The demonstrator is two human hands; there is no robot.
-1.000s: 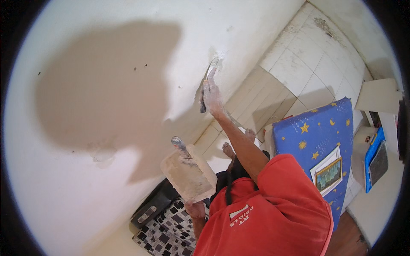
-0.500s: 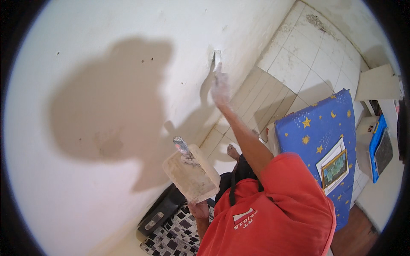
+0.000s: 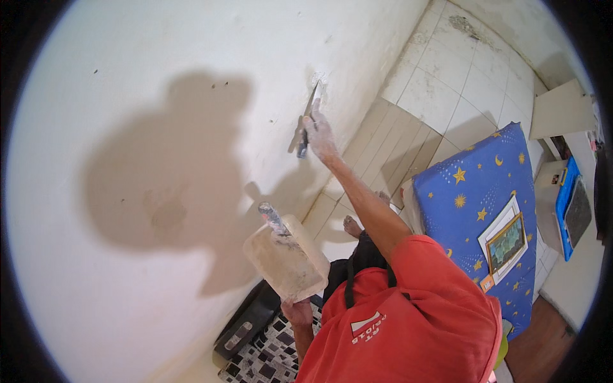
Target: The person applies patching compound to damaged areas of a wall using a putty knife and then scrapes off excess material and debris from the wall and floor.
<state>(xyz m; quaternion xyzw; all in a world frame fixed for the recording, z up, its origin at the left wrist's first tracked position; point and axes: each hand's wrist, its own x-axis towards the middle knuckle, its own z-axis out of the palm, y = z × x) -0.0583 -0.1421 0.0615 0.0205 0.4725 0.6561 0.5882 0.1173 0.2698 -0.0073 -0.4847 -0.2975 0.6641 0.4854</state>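
My right hand point(image 3: 319, 137), dusted white, is raised against the white wall point(image 3: 159, 96) and grips a putty knife point(image 3: 308, 118). The blade tip presses on a small rough patch of filler on the wall. My left hand point(image 3: 297, 313) holds a plaster-smeared board point(image 3: 287, 262) from below, at chest height. A second putty knife point(image 3: 273, 220) lies on the board's far end. My red shirt point(image 3: 408, 319) fills the lower middle of the view.
A blue mattress with yellow stars point(image 3: 472, 198) lies on the tiled floor point(image 3: 440, 83) to the right, with a framed picture point(image 3: 507, 242) on it. A black case point(image 3: 246, 322) and a chequered mat point(image 3: 265, 360) lie by the wall below. My bare foot point(image 3: 351, 225) shows on the tiles.
My right hand has slid the putty knife along the wall, up and to the right in the picture. The board in my left hand has stayed at about the same height.
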